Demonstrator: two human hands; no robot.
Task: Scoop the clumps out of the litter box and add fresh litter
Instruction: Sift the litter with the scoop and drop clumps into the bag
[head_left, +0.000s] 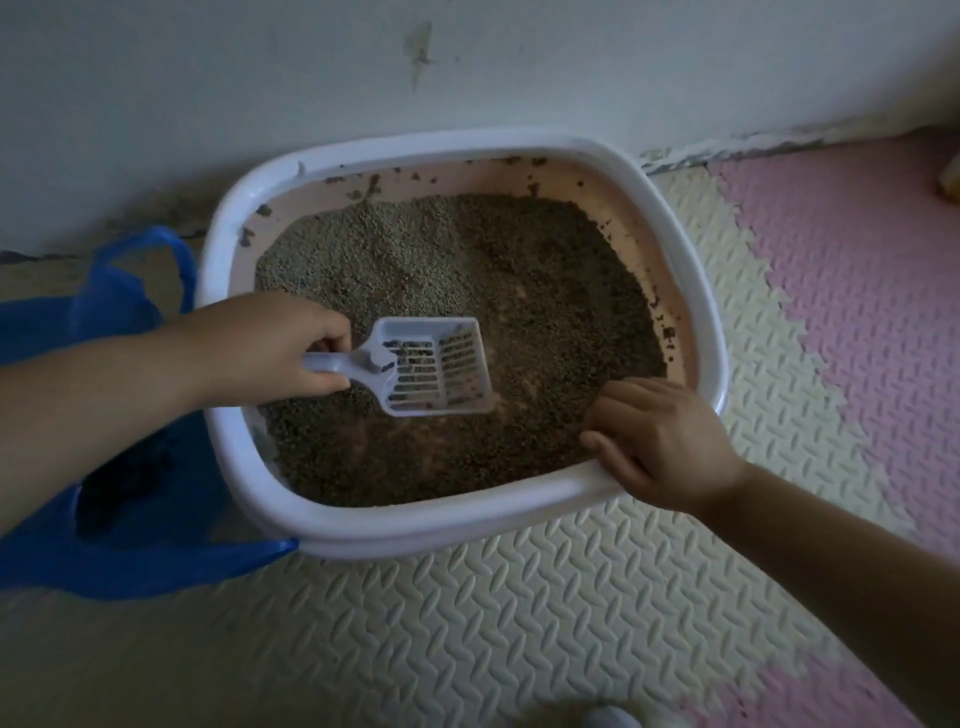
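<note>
A white-rimmed litter box (691, 291) with pink inner walls stands on the floor against the wall, filled with grey-brown litter (467, 260). My left hand (270, 348) grips the handle of a white slotted scoop (431, 369), which hovers over the middle of the litter with only a few grains in it. My right hand (660, 441) curls over the box's near right rim and holds it. Dried bits of litter stick to the inner walls.
A blue plastic bag (135, 519) lies open on the floor at the box's left side, partly under my left forearm. Cream and pink foam mats (519, 613) cover the floor. The white wall (311, 78) runs right behind the box.
</note>
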